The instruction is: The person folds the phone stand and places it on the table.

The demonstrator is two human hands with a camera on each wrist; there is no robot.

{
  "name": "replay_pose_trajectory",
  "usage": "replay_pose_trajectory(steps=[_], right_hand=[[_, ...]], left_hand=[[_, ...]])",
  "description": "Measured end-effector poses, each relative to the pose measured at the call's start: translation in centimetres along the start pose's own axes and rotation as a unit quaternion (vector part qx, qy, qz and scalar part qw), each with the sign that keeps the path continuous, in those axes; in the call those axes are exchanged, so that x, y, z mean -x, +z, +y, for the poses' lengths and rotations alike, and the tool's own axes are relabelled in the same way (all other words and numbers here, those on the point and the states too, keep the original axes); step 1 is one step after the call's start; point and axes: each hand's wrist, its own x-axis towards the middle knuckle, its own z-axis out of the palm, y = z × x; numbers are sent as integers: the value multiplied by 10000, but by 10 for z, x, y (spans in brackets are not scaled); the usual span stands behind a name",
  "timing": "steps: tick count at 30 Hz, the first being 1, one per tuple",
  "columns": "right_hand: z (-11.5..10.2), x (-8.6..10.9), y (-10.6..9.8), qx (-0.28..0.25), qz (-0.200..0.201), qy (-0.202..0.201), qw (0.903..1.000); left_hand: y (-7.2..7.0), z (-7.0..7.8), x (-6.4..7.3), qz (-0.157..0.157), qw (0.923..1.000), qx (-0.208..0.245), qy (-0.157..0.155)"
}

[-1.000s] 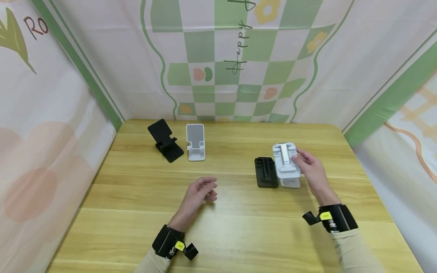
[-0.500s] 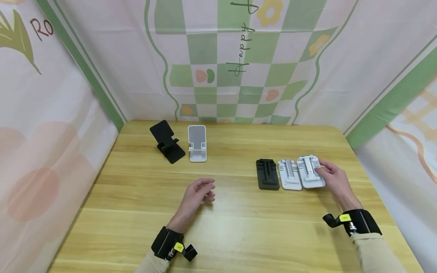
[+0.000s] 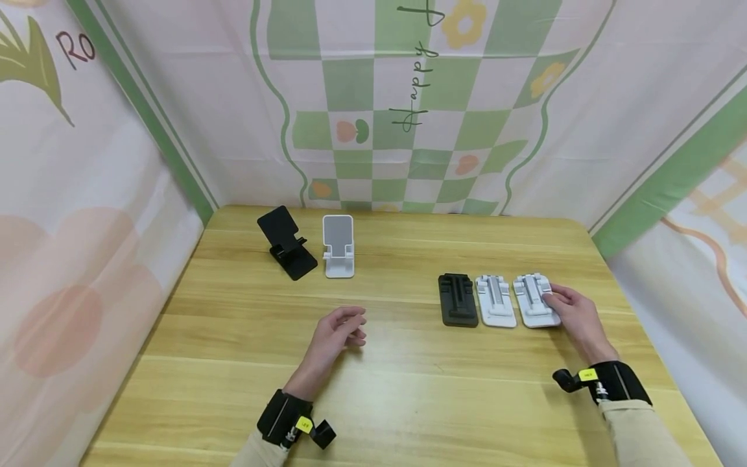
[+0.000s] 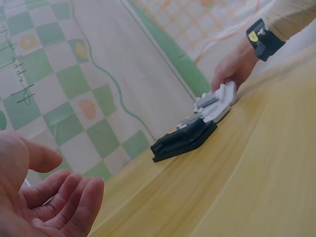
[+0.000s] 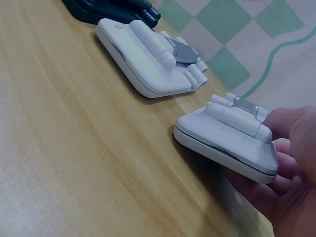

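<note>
My right hand (image 3: pixel 580 322) pinches the right edge of a folded white phone stand (image 3: pixel 535 301), thumb on top and fingers beneath, as the right wrist view shows. To its left lie a second folded white phone stand (image 3: pixel 495 301) and a folded black phone stand (image 3: pixel 458 299), side by side in a row. My left hand (image 3: pixel 331 344) holds nothing; it hovers low over the middle of the table with fingers loosely curled. In the left wrist view its fingers (image 4: pixel 74 202) face the row.
At the back left, an unfolded black phone stand (image 3: pixel 287 243) and an unfolded white phone stand (image 3: pixel 338 246) stand on the wooden table (image 3: pixel 385 402). A patterned curtain (image 3: pixel 403 97) hangs close behind the table's back edge and along both sides.
My right hand has carried the white stand rightward and down, from over the other white stand to the row's right end. My left hand stays nearly still.
</note>
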Motion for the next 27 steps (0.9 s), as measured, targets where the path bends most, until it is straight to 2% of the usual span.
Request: replay_pose_trajectory(steps=[5,9,12,21,27], right_hand=[[-6,-3,5,525,113,-211,9983],[-6,2,3,1084,352,-548,9920],[-3,8,-1,1387,535,-614,9870],[3,13,0,1661,580,-430,9835],[0,9,6,1610,597,-306,9847]], left_hand=[[-2,-1,1,47,10000,-1,4],[-2,-2,0,32,10000,34,2],[-2,-1,-2,-24,10000,11,24],[-8,3,-9,21,9992,-281,298],[-21,12,-13,431,9963,-710,229]])
